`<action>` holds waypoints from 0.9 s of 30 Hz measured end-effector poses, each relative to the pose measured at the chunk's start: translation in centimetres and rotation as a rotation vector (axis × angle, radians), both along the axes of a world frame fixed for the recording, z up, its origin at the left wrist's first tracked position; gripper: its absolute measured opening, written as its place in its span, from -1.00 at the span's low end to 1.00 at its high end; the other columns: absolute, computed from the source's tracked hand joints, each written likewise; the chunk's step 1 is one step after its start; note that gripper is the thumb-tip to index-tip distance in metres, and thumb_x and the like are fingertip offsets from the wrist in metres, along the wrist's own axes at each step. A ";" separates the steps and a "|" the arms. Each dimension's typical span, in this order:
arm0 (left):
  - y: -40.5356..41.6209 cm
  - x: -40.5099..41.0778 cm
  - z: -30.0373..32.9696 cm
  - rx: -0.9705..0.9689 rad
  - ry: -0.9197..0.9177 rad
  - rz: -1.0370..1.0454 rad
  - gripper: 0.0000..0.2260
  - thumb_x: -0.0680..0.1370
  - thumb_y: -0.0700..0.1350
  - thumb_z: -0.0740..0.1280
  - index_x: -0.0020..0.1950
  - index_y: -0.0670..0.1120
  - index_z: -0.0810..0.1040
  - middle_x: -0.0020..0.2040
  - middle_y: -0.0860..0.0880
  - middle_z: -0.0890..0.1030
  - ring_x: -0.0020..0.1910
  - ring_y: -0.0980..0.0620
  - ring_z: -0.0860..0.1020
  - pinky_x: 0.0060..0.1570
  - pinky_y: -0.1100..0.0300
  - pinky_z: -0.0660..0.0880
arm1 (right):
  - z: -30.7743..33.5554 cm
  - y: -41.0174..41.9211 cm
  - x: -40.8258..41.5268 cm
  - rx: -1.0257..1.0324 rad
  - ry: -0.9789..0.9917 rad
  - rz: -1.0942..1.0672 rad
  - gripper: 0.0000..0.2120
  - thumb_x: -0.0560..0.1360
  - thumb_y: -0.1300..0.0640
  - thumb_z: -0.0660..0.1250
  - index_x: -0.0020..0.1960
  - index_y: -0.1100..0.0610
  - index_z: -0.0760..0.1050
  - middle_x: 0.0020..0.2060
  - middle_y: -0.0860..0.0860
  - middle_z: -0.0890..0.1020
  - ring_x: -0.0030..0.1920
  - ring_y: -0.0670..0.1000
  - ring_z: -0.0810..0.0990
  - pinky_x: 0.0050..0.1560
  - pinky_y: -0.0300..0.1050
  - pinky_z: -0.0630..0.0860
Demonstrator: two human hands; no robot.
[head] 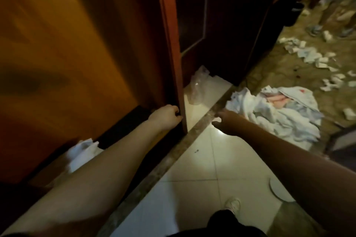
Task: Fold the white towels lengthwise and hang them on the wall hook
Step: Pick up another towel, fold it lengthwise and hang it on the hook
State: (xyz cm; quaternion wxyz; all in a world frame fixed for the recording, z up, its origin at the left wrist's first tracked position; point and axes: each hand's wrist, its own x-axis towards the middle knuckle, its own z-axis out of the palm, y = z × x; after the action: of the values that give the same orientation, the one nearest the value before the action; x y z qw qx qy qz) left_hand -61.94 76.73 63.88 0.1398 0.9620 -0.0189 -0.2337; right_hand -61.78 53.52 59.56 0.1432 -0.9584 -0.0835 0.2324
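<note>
Left hand: the left hand (pixel 167 114) is stretched forward on a nearly straight bare arm, its fingers curled round the lower edge of the wooden door (pixel 171 48), gripping it close to the floor.
Right hand: the right hand (pixel 226 123) reaches out low over the stone threshold strip (pixel 202 121), palm down, fingers loosely extended and holding nothing; it is in shadow, so the fingertips are hard to make out.
Towels: a crumpled heap of white towels (pixel 275 113) lies on the brown floor past the threshold, just beside the right hand's fingers; I cannot tell whether they touch it.
Other cloth: a white bundle (pixel 82 152) shows at the foot of the left wall, partly hidden behind the left forearm.
Plastic bag: a clear plastic bag (pixel 198 86) sits on the pale tile behind the door's edge.
Floor litter: scraps of white paper (pixel 308 56) are scattered over the brown floor at the upper right.
Person: one pale shoe (pixel 233 205) stands on the white tile below.
</note>
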 end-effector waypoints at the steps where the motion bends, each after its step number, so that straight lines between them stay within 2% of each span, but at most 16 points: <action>1: -2.3 0.8 -1.2 -0.012 0.022 -0.015 -0.68 0.65 0.06 0.23 0.31 -0.08 0.51 0.24 -0.06 0.51 0.12 -0.03 0.52 0.10 0.04 0.52 | -1.0 -2.3 -0.1 -0.004 0.026 -0.017 -0.58 0.64 -0.04 0.22 0.40 0.15 0.45 0.39 0.14 0.47 0.37 0.16 0.45 0.37 -0.02 0.37; 3: -6.9 2.4 -3.3 -0.006 0.067 -0.052 -0.64 0.63 0.10 0.23 0.34 -0.06 0.49 0.28 -0.06 0.51 0.15 -0.03 0.51 0.10 0.07 0.49 | -3.2 -7.1 0.2 -0.023 0.075 -0.066 -0.56 0.63 -0.08 0.21 0.44 0.10 0.42 0.42 0.11 0.44 0.41 0.14 0.41 0.42 0.00 0.32; 7: -14.7 4.9 -6.5 -0.005 0.135 -0.109 -0.62 0.63 0.11 0.21 0.33 -0.09 0.49 0.29 -0.13 0.51 0.21 -0.12 0.52 0.11 0.07 0.46 | -6.3 -15.4 0.8 -0.044 0.144 -0.175 -0.55 0.60 -0.11 0.19 0.40 0.07 0.47 0.38 0.09 0.48 0.35 0.14 0.47 0.32 0.00 0.43; 10: -19.8 6.7 -8.8 -0.006 0.192 -0.152 -0.68 0.62 0.08 0.20 0.26 -0.07 0.51 0.26 -0.15 0.54 0.15 -0.15 0.53 0.09 0.06 0.49 | -7.7 -20.6 0.8 -0.050 0.224 -0.235 -0.57 0.62 -0.08 0.18 0.40 0.10 0.47 0.40 0.15 0.45 0.35 0.17 0.46 0.30 -0.05 0.43; 13: -24.4 9.0 -11.3 0.024 0.226 -0.192 -0.70 0.60 0.10 0.21 0.20 -0.04 0.52 0.24 -0.15 0.54 0.13 -0.14 0.53 -0.01 0.10 0.45 | -9.7 -26.1 1.5 -0.037 0.286 -0.351 -0.57 0.60 -0.07 0.18 0.38 0.10 0.45 0.38 0.13 0.46 0.33 0.18 0.47 0.29 -0.01 0.44; 16: -28.2 11.9 -12.9 0.023 0.222 -0.219 -0.69 0.60 0.09 0.22 0.22 -0.06 0.54 0.22 -0.11 0.57 0.13 -0.13 0.54 0.03 0.09 0.45 | -11.3 -30.9 2.7 -0.044 0.337 -0.462 -0.60 0.57 -0.02 0.17 0.32 0.12 0.50 0.30 0.14 0.51 0.26 0.19 0.50 0.22 0.02 0.49; 18: -30.7 14.4 -14.1 0.020 0.238 -0.246 -0.72 0.61 0.04 0.23 0.17 -0.11 0.56 0.15 -0.15 0.60 0.09 -0.14 0.55 0.05 0.07 0.46 | -12.4 -33.8 3.8 -0.044 0.381 -0.520 -0.61 0.56 0.02 0.15 0.31 0.13 0.49 0.27 0.14 0.52 0.22 0.19 0.51 0.17 0.00 0.50; 21: -34.4 18.7 -15.7 0.004 0.266 -0.288 -0.76 0.61 -0.02 0.24 0.08 -0.17 0.57 0.06 -0.19 0.59 0.03 -0.17 0.56 -0.01 0.08 0.44 | -14.3 -37.8 5.9 -0.046 0.420 -0.587 -0.61 0.58 0.03 0.15 0.35 0.15 0.46 0.31 0.15 0.50 0.26 0.18 0.50 0.23 0.02 0.48; 23: -37.3 22.4 -17.1 0.008 0.290 -0.322 -0.75 0.63 -0.02 0.22 0.14 -0.16 0.55 0.08 -0.17 0.56 0.00 -0.14 0.52 0.00 0.09 0.44 | -15.8 -40.5 8.2 -0.049 0.428 -0.619 -0.59 0.59 0.01 0.15 0.37 0.15 0.45 0.32 0.15 0.48 0.28 0.18 0.49 0.25 0.05 0.48; 27: -43.4 30.6 -20.4 -0.015 0.305 -0.411 -0.82 0.62 -0.09 0.21 0.05 -0.16 0.53 -0.03 -0.19 0.55 0.05 -0.20 0.56 -0.22 0.12 0.35 | -18.7 -45.4 14.1 -0.071 0.438 -0.686 -0.64 0.58 0.00 0.13 0.26 0.15 0.49 0.21 0.15 0.51 0.15 0.18 0.52 0.17 0.05 0.51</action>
State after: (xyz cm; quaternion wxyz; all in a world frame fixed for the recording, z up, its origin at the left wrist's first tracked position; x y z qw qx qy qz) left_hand -31.32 33.34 43.50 0.0979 0.8906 -0.1945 -0.3993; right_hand -47.71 8.11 40.88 0.1935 -0.8629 0.2816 0.3724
